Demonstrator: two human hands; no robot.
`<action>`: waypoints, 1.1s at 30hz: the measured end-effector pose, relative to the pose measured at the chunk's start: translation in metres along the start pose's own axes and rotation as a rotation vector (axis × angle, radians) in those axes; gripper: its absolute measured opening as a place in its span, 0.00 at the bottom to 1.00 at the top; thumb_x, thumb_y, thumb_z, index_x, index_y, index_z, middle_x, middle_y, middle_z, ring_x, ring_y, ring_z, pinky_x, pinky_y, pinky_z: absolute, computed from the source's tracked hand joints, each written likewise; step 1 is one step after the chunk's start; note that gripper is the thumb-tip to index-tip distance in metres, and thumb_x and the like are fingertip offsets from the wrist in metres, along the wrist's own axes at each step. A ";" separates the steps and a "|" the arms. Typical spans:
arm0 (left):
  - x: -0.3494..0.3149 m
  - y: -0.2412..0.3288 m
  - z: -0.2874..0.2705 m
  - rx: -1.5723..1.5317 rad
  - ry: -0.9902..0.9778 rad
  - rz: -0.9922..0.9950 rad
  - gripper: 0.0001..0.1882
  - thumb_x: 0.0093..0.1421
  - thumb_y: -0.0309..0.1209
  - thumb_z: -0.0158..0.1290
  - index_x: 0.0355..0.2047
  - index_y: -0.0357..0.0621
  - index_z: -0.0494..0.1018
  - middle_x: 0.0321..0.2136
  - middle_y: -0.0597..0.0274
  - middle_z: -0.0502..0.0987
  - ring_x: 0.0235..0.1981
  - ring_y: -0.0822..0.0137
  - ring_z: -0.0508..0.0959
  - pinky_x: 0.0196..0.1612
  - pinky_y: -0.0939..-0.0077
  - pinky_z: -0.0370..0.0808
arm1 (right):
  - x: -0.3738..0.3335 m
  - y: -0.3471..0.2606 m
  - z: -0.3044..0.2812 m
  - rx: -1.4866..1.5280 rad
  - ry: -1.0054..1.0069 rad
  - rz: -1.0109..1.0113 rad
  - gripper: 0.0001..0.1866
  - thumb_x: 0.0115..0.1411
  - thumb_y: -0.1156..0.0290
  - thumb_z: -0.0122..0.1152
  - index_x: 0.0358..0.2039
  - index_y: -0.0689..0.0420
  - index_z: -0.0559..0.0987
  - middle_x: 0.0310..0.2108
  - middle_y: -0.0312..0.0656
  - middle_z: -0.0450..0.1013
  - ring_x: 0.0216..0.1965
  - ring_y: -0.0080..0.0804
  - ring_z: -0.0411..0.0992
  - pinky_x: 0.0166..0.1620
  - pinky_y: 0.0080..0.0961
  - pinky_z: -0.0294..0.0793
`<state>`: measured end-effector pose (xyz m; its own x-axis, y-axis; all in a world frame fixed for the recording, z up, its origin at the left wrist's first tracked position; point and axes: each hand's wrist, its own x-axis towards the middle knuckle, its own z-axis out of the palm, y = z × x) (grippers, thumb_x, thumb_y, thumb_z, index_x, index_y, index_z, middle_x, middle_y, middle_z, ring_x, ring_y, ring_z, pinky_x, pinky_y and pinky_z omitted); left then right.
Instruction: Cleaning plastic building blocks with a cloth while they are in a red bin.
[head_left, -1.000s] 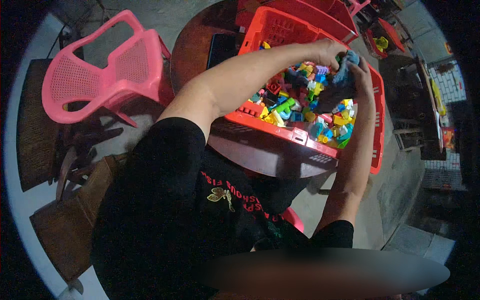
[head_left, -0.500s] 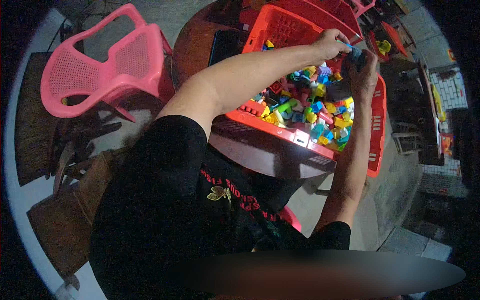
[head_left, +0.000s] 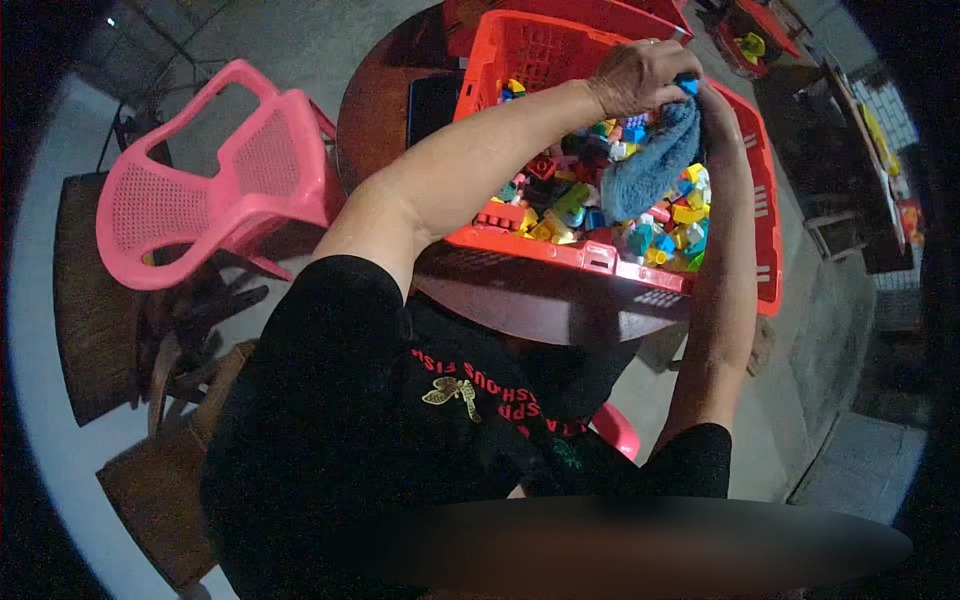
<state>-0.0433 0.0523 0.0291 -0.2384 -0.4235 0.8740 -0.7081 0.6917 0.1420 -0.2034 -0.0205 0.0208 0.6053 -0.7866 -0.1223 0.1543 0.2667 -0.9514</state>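
Over the far part of a red plastic crate [head_left: 545,246], my two hands meet. My left hand [head_left: 640,75] is closed, its fingers gripping a small blue toy block [head_left: 688,86]. Right beside it, my right hand [head_left: 718,115] is closed on a grey-blue cloth [head_left: 652,170], which hangs down above the crate's contents; its fingers are partly hidden by the cloth and the left hand. Loose toy building blocks [head_left: 690,215] in several colours fill much of the crate, some covered by the cloth and my arms.
The crate stands on a round brown table [head_left: 375,90]. A dark flat object [head_left: 432,110] lies left of it, and another red container [head_left: 640,14] is behind. A pink plastic armchair [head_left: 215,190] stands at left. Farther right is a dark table [head_left: 860,160].
The cloth, bunched in my right hand before, now hangs down over the blocks. My left hand has turned over and closed more around the blue block. The whole view has shifted slightly.
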 end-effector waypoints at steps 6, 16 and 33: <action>-0.007 -0.006 0.009 -0.005 -0.048 -0.021 0.21 0.42 0.32 0.60 0.39 0.49 0.70 0.29 0.58 0.73 0.34 0.59 0.74 0.38 0.66 0.71 | 0.009 0.011 -0.012 -0.317 0.101 -0.208 0.15 0.51 0.71 0.54 0.40 0.59 0.71 0.31 0.41 0.72 0.30 0.28 0.71 0.33 0.25 0.71; -0.030 -0.029 0.018 -0.218 -0.896 -0.723 0.22 0.44 0.30 0.60 0.40 0.39 0.66 0.25 0.60 0.74 0.20 0.68 0.73 0.21 0.74 0.70 | 0.005 0.029 -0.012 -0.843 -0.118 -0.085 0.14 0.55 0.59 0.50 0.40 0.50 0.72 0.32 0.39 0.73 0.32 0.34 0.71 0.36 0.31 0.68; 0.124 -0.125 -0.083 0.044 -0.262 -0.870 0.17 0.47 0.29 0.60 0.37 0.42 0.70 0.29 0.56 0.73 0.26 0.63 0.73 0.25 0.68 0.71 | -0.012 0.011 0.025 -1.614 -0.296 0.012 0.34 0.38 0.70 0.63 0.49 0.55 0.66 0.42 0.49 0.70 0.45 0.43 0.69 0.46 0.35 0.68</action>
<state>0.0710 -0.0380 0.1585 0.2522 -0.9089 0.3323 -0.7320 0.0454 0.6798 -0.1897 0.0054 0.0192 0.7490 -0.6107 -0.2568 -0.6623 -0.7003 -0.2664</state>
